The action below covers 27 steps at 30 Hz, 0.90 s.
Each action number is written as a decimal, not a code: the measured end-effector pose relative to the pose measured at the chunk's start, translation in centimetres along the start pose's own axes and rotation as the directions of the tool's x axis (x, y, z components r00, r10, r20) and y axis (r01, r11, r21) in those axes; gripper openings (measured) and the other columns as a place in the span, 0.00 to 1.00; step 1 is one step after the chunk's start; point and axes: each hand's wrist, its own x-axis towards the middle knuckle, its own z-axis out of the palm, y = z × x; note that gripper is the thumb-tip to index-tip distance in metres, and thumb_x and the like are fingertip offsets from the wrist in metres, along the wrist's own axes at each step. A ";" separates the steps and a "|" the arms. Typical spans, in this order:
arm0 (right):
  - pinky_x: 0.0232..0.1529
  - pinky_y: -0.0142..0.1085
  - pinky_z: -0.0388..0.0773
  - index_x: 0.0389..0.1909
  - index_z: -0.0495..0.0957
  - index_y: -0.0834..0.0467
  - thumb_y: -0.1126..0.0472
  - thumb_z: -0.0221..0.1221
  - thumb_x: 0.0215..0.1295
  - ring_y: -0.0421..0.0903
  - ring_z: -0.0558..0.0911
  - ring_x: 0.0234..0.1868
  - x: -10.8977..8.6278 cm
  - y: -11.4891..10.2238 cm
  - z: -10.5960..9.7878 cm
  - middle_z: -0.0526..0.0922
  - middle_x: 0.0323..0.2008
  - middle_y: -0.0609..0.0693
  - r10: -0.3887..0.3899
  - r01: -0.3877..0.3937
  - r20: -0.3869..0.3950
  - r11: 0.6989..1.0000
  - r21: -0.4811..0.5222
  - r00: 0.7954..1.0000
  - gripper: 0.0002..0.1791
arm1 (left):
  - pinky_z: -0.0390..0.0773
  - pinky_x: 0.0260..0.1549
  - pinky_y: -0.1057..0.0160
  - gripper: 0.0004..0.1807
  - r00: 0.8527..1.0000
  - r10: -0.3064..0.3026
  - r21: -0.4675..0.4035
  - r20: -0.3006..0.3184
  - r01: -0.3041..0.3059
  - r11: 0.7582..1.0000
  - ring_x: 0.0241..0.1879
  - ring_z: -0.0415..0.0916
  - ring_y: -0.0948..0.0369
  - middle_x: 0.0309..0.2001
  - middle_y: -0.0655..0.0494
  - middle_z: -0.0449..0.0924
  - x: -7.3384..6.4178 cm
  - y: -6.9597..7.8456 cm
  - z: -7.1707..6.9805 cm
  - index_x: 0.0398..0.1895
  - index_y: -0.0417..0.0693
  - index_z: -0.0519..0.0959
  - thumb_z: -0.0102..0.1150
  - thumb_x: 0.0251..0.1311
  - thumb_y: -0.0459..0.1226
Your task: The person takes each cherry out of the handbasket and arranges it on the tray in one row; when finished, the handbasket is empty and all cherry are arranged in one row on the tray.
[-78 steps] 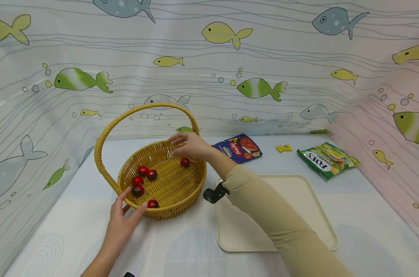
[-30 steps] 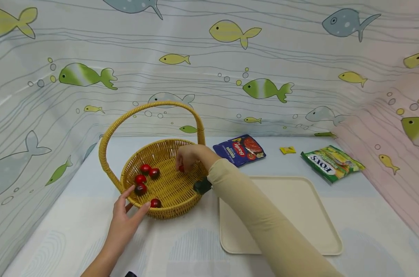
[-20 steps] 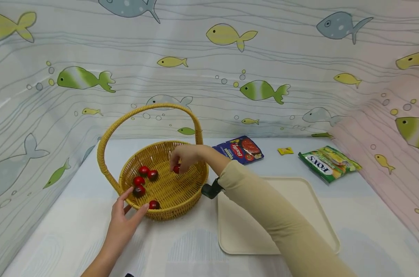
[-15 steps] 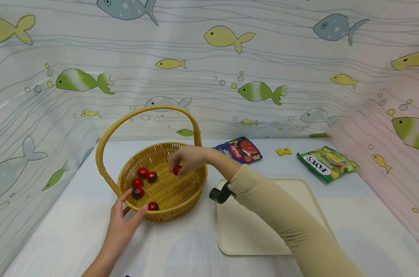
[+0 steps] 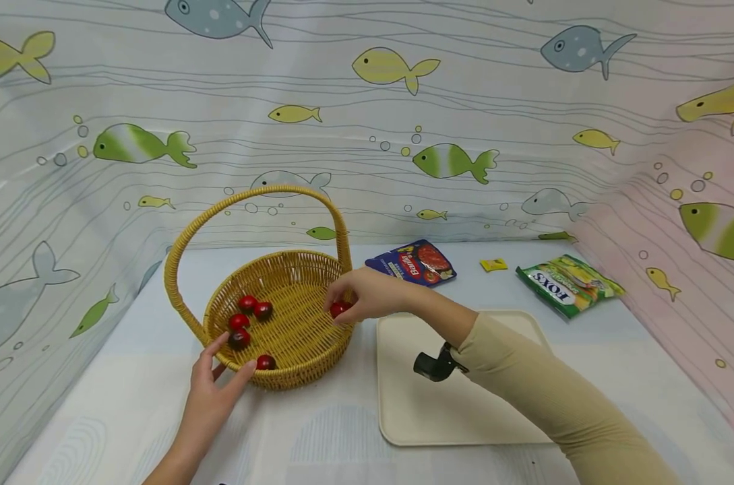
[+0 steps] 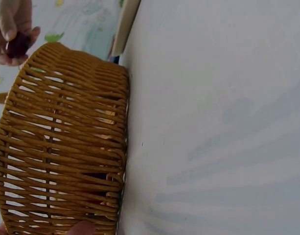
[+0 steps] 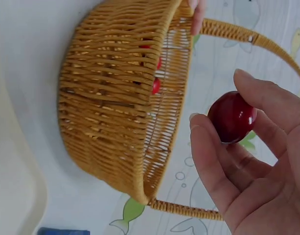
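My right hand (image 5: 369, 296) pinches a glossy dark red round fruit (image 7: 232, 117) between thumb and fingertips. In the head view it is over the right rim of the yellow wicker basket (image 5: 309, 374). The right wrist view shows the fruit raised beside the basket's rim. At the basket's front left, my left hand (image 5: 211, 387) holds the rim, fingers and thumb spread along it. Several more red fruits (image 5: 262, 310) lie inside, most of them at the left, with one red fruit (image 5: 265, 362) against the front wall near my left thumb.
A cream tray (image 5: 439, 417) lies right of the basket, beneath my right forearm. Behind it are a blue Barilla pouch (image 5: 415, 263), a small yellow packet (image 5: 494, 265) and a green Fox's bag (image 5: 569, 284). The tall basket handle (image 5: 254, 193) arches over the basket.
My right hand reached down into the basket, took hold of the fruit at its right side, and has lifted it rightward to the rim. My left hand has stayed on the basket.
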 end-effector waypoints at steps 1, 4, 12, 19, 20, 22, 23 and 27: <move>0.33 0.30 0.76 0.41 0.80 0.53 0.60 0.65 0.57 0.42 0.74 0.34 -0.5 0.2 0.1 0.77 0.34 0.43 -0.003 0.003 -0.003 1.000 0.002 1.000 0.10 | 0.64 0.52 0.36 0.45 1.000 -0.001 0.001 -0.001 0.001 1.000 0.65 0.44 0.34 0.70 0.37 0.32 0.0 0.0 0.0 0.73 0.48 0.42 0.55 0.61 0.52; 0.34 0.29 0.76 0.45 0.80 0.54 0.62 0.65 0.56 0.42 0.75 0.34 -2.0 0.7 0.4 0.76 0.39 0.44 0.002 -0.002 -0.004 1.000 -0.001 1.000 0.14 | 0.64 0.52 0.36 0.46 1.000 -0.007 0.002 -0.004 0.007 1.000 0.65 0.44 0.34 0.70 0.37 0.32 0.0 0.0 0.1 0.73 0.48 0.42 0.55 0.61 0.52; 0.35 0.28 0.77 0.52 0.78 0.57 0.66 0.65 0.55 0.39 0.78 0.34 -5.7 2.3 1.1 0.75 0.41 0.46 0.104 -0.102 -0.068 0.994 0.029 0.992 0.21 | 0.65 0.51 0.36 0.46 1.000 -0.019 0.005 -0.007 0.019 1.000 0.65 0.45 0.34 0.70 0.37 0.32 0.0 0.0 0.1 0.74 0.50 0.41 0.55 0.61 0.52; 0.35 0.29 0.78 0.47 0.78 0.60 0.68 0.67 0.52 0.39 0.79 0.32 -8.0 4.6 2.1 0.79 0.40 0.47 0.128 -0.120 -0.144 0.991 0.066 0.981 0.19 | 0.65 0.51 0.36 0.46 1.000 -0.022 -0.006 -0.006 0.022 1.000 0.65 0.45 0.33 0.70 0.37 0.31 -0.1 -0.1 0.0 0.74 0.50 0.41 0.55 0.61 0.51; 0.35 0.29 0.78 0.47 0.78 0.60 0.67 0.67 0.51 0.39 0.79 0.32 -8.2 5.0 2.3 0.79 0.40 0.47 0.132 -0.124 -0.152 0.990 0.066 0.979 0.19 | 0.65 0.51 0.36 0.46 1.000 -0.023 -0.007 -0.004 0.023 1.000 0.65 0.45 0.33 0.70 0.37 0.30 -0.1 -0.1 0.0 0.74 0.50 0.40 0.55 0.62 0.51; 0.34 0.29 0.78 0.46 0.78 0.61 0.67 0.67 0.51 0.40 0.79 0.32 -8.7 5.6 2.7 0.79 0.40 0.46 0.143 -0.133 -0.164 0.989 0.068 0.976 0.19 | 0.65 0.51 0.36 0.46 1.000 -0.023 -0.008 -0.001 0.023 1.000 0.65 0.45 0.33 0.70 0.37 0.30 -0.1 -0.1 0.0 0.74 0.50 0.40 0.55 0.62 0.51; 0.34 0.30 0.78 0.45 0.79 0.61 0.67 0.68 0.51 0.40 0.79 0.32 -9.0 5.9 2.9 0.79 0.39 0.46 0.148 -0.138 -0.169 0.988 0.070 0.974 0.19 | 0.65 0.51 0.36 0.46 1.000 -0.022 -0.008 0.000 0.022 1.000 0.65 0.45 0.33 0.70 0.37 0.30 -0.1 -0.1 0.0 0.74 0.50 0.40 0.55 0.62 0.51; 0.33 0.30 0.77 0.44 0.79 0.60 0.66 0.68 0.50 0.40 0.78 0.31 -9.7 6.8 3.8 0.78 0.37 0.45 0.171 -0.161 -0.173 0.985 0.068 0.970 0.18 | 0.65 0.51 0.37 0.46 1.000 -0.018 -0.002 0.000 0.018 1.000 0.65 0.45 0.34 0.70 0.37 0.31 0.0 0.0 0.0 0.74 0.50 0.41 0.55 0.61 0.51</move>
